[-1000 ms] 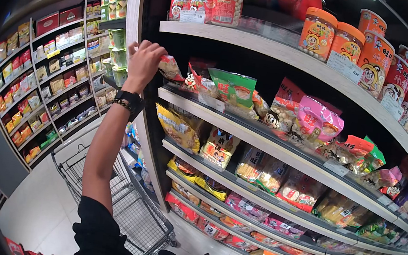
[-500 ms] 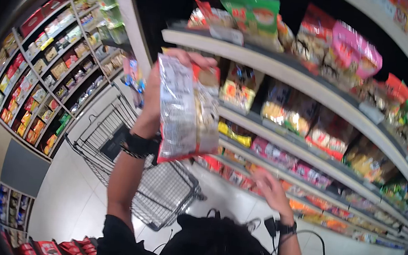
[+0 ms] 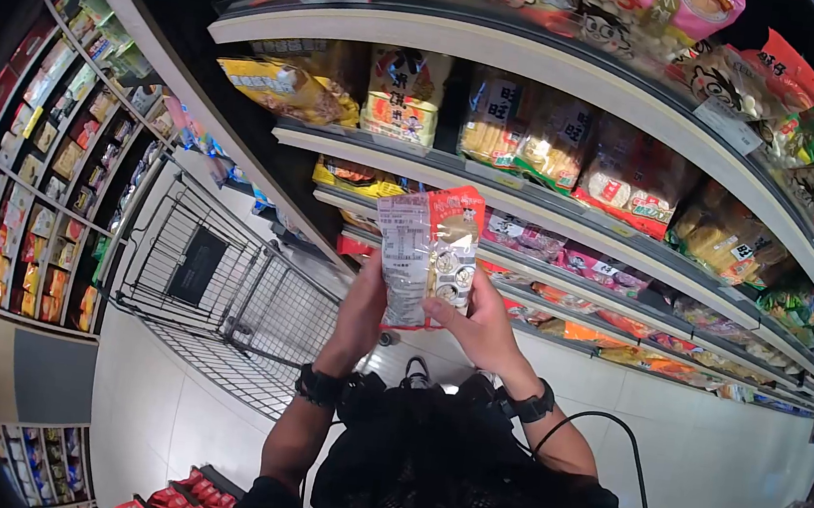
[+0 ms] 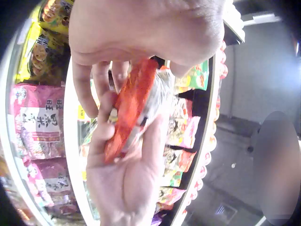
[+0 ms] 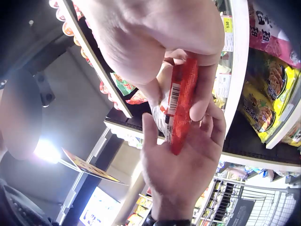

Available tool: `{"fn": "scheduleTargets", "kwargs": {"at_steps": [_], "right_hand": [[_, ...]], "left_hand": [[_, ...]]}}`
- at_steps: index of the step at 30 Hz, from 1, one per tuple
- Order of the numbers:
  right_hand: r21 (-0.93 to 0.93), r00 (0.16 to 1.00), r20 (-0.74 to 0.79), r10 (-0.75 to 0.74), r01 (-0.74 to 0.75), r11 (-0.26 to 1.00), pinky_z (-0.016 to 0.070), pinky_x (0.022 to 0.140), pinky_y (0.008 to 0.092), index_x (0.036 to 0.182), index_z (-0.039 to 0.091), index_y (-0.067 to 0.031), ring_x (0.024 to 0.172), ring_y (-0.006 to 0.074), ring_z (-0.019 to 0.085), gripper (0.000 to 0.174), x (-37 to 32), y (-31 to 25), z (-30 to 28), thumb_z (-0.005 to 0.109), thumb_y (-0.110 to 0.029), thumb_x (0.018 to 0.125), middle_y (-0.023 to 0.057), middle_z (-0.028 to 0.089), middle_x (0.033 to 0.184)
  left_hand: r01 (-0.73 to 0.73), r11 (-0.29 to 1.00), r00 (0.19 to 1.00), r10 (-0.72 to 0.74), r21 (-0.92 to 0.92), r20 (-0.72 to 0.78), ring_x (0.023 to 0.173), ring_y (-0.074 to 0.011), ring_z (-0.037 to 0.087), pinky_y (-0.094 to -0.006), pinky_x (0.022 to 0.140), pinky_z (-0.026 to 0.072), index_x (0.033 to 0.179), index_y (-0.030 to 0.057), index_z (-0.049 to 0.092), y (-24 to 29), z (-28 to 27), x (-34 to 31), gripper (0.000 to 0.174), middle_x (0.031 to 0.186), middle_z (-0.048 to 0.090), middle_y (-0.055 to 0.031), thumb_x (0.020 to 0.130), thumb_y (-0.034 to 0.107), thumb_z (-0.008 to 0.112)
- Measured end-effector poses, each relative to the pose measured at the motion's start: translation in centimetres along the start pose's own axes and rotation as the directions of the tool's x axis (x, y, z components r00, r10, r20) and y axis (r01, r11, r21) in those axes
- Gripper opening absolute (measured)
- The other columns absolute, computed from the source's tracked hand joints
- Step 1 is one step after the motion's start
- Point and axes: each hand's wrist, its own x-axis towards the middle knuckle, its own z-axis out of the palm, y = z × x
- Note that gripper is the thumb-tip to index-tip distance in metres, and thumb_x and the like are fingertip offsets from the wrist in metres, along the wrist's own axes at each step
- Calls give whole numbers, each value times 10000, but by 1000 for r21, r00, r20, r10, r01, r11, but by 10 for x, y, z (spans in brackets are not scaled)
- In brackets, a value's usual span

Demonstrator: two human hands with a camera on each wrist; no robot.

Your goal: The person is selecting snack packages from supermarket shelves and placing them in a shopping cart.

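Holding a snack packet (image 3: 427,256) upright before the body, the left hand (image 3: 365,299) grasps its silver side and the right hand (image 3: 484,328) grasps its red side, with fingers curled around both edges. Shelves (image 3: 549,65) of bagged snacks rise at twelve o'clock. A shopping cart (image 3: 221,303) stands at nine o'clock.

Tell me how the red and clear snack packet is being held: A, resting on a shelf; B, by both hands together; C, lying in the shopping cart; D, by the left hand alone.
B: the left hand and the right hand each grip one side of the snack packet, holding it upright between them.
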Motion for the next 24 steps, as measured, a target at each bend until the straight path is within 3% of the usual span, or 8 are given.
{"fn": "scheduleTargets", "kwargs": {"at_steps": [2,11,16,18,20,22,23,24], "right_hand": [[-138,995,30,-100,103,985,471,859,274,1313,384,2,1026,115,556,528,5,3,-14,654,-161,890,72,583,1149],[-138,987,155,37,-15,990,456,898,287,1309,386,10,1054,145,554,541,15,-21,-82,653,-190,884,100,565,1176],[-72,972,209,105,-92,993,459,903,310,1289,391,24,1059,163,563,538,19,-17,-106,657,-178,868,122,572,1153],[-216,978,204,48,-3,976,474,881,322,1294,372,23,1085,188,561,554,25,-3,-105,654,-173,859,146,544,1177],[-505,985,76,-158,174,845,482,862,331,1307,344,18,1082,208,559,588,29,4,-99,656,-183,851,172,497,1229],[-512,978,147,-145,201,835,485,844,340,1338,307,6,1055,217,559,625,31,9,-93,643,-217,860,168,450,1275],[-316,975,220,-8,79,945,481,845,332,1339,316,4,1040,206,557,619,31,2,-84,638,-234,867,154,463,1257],[-120,945,309,108,-74,990,477,845,324,1341,324,1,1026,195,554,613,31,-1,-78,632,-251,874,140,477,1238]], "left_hand": [[-30,945,997,54,326,-64,1080,-149,532,-305,906,459,1314,6,350,-17,16,-3,489,1207,523,-95,936,239,555],[4,937,990,45,350,-131,1014,-146,556,-299,842,491,1304,5,353,-29,77,19,514,1166,544,-96,916,237,599],[-60,944,968,135,323,-214,999,-142,562,-296,811,504,1295,-3,367,-51,98,27,468,1158,550,-95,924,185,581],[-85,934,926,203,348,-319,990,-129,567,-292,808,504,1286,-6,387,-59,96,28,423,1157,553,-87,928,137,561],[-54,939,880,206,340,-429,1016,-147,567,-312,851,491,1293,2,397,-60,93,29,407,1162,552,-80,926,94,547],[-166,749,808,476,641,-347,1113,-223,543,-377,929,455,1333,18,375,-63,88,30,474,1216,525,-140,902,69,566],[-178,572,799,559,801,-222,1216,-293,481,-417,994,400,1367,27,352,-62,92,29,591,1301,472,-185,824,-15,581],[-176,587,796,557,790,-236,1216,-293,481,-417,994,400,1367,27,352,-58,96,25,591,1301,472,-185,824,-15,581]]}}
